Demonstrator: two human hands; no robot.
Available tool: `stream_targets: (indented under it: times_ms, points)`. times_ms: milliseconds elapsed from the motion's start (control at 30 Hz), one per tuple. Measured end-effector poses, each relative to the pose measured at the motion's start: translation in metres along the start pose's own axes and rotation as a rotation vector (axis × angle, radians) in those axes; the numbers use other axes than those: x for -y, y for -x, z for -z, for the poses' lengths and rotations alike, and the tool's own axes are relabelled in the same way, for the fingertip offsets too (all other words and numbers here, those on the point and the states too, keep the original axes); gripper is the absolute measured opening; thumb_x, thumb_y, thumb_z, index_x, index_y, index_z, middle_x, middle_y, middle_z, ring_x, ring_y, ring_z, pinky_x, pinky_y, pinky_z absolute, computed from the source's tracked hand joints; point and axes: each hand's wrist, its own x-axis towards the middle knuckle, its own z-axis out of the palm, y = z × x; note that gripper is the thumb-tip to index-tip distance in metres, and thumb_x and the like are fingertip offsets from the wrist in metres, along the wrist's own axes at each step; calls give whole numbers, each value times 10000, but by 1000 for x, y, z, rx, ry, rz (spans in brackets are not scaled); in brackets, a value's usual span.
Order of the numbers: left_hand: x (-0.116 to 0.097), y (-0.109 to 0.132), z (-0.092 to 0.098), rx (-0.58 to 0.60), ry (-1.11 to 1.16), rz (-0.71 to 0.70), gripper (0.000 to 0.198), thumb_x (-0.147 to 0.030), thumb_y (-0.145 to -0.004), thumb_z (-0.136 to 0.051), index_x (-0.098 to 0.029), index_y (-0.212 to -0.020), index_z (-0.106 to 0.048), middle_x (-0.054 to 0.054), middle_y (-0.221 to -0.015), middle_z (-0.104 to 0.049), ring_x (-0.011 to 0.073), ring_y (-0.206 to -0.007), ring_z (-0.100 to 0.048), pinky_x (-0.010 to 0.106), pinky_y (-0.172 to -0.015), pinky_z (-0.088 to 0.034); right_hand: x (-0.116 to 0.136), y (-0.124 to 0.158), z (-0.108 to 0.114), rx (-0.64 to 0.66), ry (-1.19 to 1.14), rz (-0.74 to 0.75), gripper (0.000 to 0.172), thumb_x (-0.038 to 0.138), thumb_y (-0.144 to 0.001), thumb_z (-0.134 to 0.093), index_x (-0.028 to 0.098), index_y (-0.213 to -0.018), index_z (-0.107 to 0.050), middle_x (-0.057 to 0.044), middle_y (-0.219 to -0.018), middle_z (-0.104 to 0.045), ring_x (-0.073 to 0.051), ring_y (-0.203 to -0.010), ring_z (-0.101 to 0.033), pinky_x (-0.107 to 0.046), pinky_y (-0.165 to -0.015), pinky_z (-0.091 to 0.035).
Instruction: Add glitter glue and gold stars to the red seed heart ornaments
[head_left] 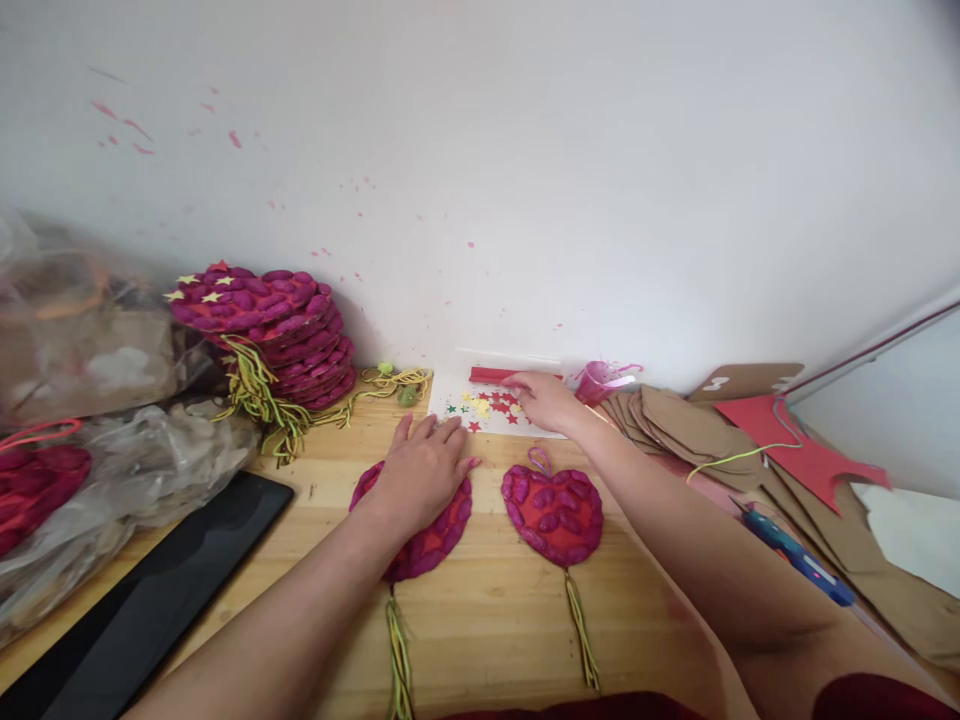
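My left hand lies palm down with fingers spread on a heart-shaped ornament, dark red with a purple puffy border, partly hidden under it. My right hand reaches over a white paper sheet. Its index finger stretches to a red strip, and its other fingers are near small red stars; I see nothing held. Yellow stars and a few green ones lie beside them. A second heart ornament, with a purple loop on top and a yellow-green tassel, sits to the right.
A stack of purple ornaments with tassels stands at the back left. Plastic bags and a black flat panel are at left. At right lie brown cardboard pieces, a red cutout, a blue-handled tool and a pink cup.
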Motion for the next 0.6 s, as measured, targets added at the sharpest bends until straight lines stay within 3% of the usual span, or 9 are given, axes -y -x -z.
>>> stream_targets:
  times_ms: [200,333,500,600]
  points:
    - [0,0,-4,2,-12,-1,441,-408,-1031,-414,-216,-1396,-567,79,-1514,-539,349,-1367,-483,624,-1153,-299,-14,14,-5,-10,45,-55,390,149,-962,-467,167,-1275,-700,-114,-1312,-702,-247,-1261,-610,-357,-1099,-424]
    - [-1,1,-3,-5,-27,-6,446,-424,-1025,-425,-233,-1403,-562,78,-1511,-542,354,-1364,-484,623,-1150,-296,-8,15,-11,-28,49,-52,396,172,-963,-475,189,-1292,-693,-122,-1322,-692,-276,-1259,-603,-399,-1087,-432]
    - [-2,1,-3,1,-22,-11,452,-425,-1025,-412,-223,-1400,-562,93,-1508,-541,353,-1355,-484,617,-1133,-317,3,13,-9,-60,20,28,453,140,-956,-480,197,-1382,-621,-73,-1401,-650,-217,-1304,-569,-334,-1124,-389]
    - [-1,0,-3,-2,-15,-11,457,-435,-1023,-414,-225,-1402,-559,92,-1510,-540,353,-1360,-479,615,-1139,-311,12,8,-7,-71,13,85,380,177,-964,-511,205,-1302,-682,-69,-1313,-706,-219,-1243,-607,-334,-1106,-395]
